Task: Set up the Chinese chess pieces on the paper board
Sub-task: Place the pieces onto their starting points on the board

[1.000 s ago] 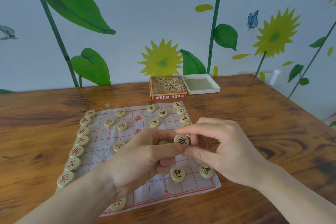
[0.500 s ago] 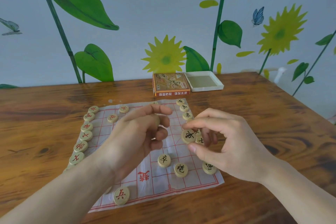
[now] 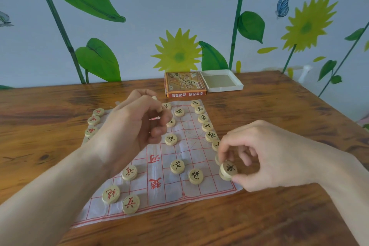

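Right hand (image 3: 279, 156) is pinching a black-lettered piece (image 3: 228, 169) between thumb and index, fingers (image 3: 223, 152) curled tight on its rim, hovering over the near-right corner of the paper board (image 3: 199, 189), at about 4 o'clock from board centre. Looks like it's sitting on top of, or just above, another disc underneath; can't tell if they're touching. My read: the step in hand is seating this piece on the corner intersection, closing out the black back rank that is running along the right edge toward 1 o'clock. To do it well: lowering it flat, character face up, centred on the line crossing rather than inside a square, and clearing whatever disc is under it first so it isn't stacking. The paper is thin and wrinkled, so releasing straight up without dragging is key, or the sheet shifts and knocks the black cannon (image 3: 196, 176) and black soldier (image 3: 177, 166) just at 9 o'clock of it. Further out, left hand (image 3: 135, 126) is hovering above the board's middle-left, fingers loosely curled; something pale is showing at the fingertips, likely another piece, but can't tell for sure. Red pieces are lining the left edge at 10 o'clock. Box (image 3: 184, 86) and its tray (image 3: 221, 82) are resting on the table (image 3: 279, 215) at 12 o'clock, well apart from the board.
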A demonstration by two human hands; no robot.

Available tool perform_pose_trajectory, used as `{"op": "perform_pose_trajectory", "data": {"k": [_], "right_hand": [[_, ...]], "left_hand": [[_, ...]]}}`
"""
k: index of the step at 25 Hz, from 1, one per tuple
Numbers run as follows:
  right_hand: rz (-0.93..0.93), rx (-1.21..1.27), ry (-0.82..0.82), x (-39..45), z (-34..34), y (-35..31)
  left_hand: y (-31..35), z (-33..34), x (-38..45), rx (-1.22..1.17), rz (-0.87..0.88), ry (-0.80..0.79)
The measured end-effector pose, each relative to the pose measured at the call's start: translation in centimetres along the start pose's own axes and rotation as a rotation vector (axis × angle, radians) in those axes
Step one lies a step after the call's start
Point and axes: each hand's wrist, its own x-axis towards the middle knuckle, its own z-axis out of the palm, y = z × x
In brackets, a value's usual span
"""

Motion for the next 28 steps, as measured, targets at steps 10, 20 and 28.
{"op": "perform_pose_trajectory", "data": {"k": [10,20,28], "right_hand": [[0.098,-0.094,-0.265,0.5,0.9,0.1],[-0.087,0.256,0.452,1.8,3.3,-0.9],[-0.166,0.125,0.437,2.1,4.0,-1.0]], "left_hand": [[-0.8,-0.1,-1.1,0.216,0.069,-0.306],[-2.0,0.3,-1.7,0.548,0.168,-0.461],[-1.2,0.2,-1.9,0.707,0.221,-0.433]]}}
